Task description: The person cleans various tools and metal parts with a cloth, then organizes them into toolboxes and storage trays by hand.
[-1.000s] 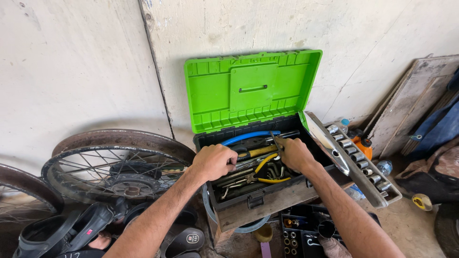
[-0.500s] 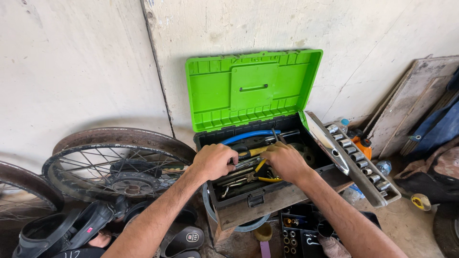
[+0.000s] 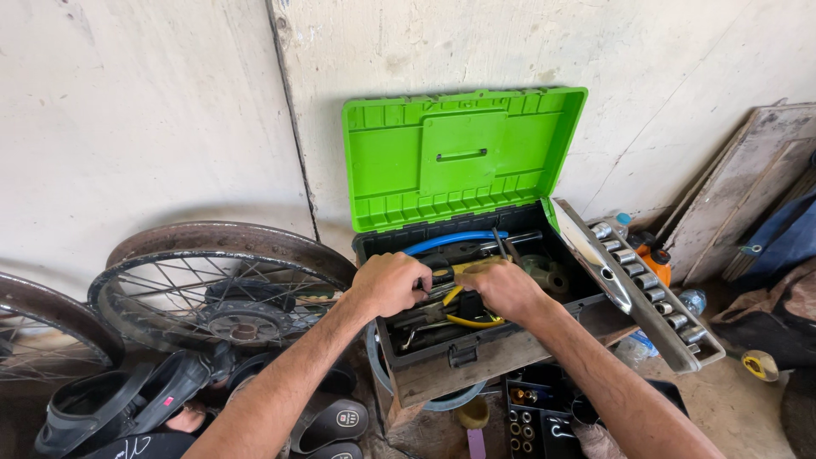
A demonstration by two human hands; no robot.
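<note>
- A person's two bare hands work inside an open toolbox [image 3: 476, 340] with a black body and a bright green lid [image 3: 463, 157] that stands raised against a pale concrete wall [image 3: 153, 110].
- The left hand [image 3: 393, 282] is curled into a fist at the near-left part of the box, its fingers closed on tools lying there; which one it grips cannot be told.
- The right hand [image 3: 503, 287] sits just beside it, fingers bent down among the tools, touching a yellow-handled tool [image 3: 455, 270]; whether it grips that tool is hidden.
- A blue hose [image 3: 450, 240] curves along the far side of the box, and a yellow-handled pair of pliers [image 3: 467, 321] lies near the front wall, below the hands.
- To the right of the box a long metal rail of sockets [image 3: 650, 293] leans at a slant, with an orange can [image 3: 654, 259] behind it.
- To the left, a spoked wheel [image 3: 221, 297] and a rusty rim [image 3: 212, 242] rest against the wall.
- Near the bottom edge sits a small black case of sockets [image 3: 531, 416].
</note>
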